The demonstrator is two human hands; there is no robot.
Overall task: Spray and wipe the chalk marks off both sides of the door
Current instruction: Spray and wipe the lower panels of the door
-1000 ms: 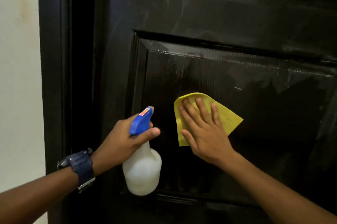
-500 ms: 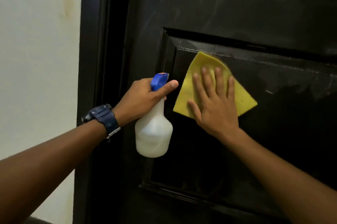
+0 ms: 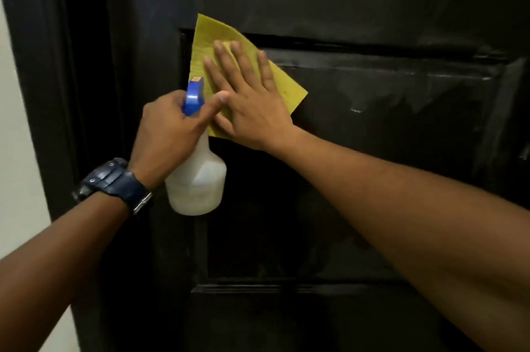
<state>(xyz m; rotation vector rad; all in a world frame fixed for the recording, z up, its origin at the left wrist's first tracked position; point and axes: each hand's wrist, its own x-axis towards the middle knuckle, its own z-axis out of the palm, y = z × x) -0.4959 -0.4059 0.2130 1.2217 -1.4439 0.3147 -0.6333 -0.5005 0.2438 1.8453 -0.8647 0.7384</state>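
A dark glossy panelled door [image 3: 372,151] fills the view, with faint wet streaks on its recessed panel. My right hand [image 3: 249,102] presses a yellow cloth [image 3: 209,39] flat against the panel's upper left corner, fingers straight and spread. My left hand [image 3: 169,133] grips the neck of a white spray bottle [image 3: 198,179] with a blue trigger head, just left of and below the cloth. The bottle hangs upright, its nozzle pointing toward the door. A dark watch sits on my left wrist.
The dark door frame [image 3: 57,93] runs down the left side. A pale wall [image 3: 17,151] shows beyond it at the far left edge.
My right hand slid the cloth up the panel, from its middle to the upper left corner. My left hand with the bottle rose alongside and now sits right against the right hand.
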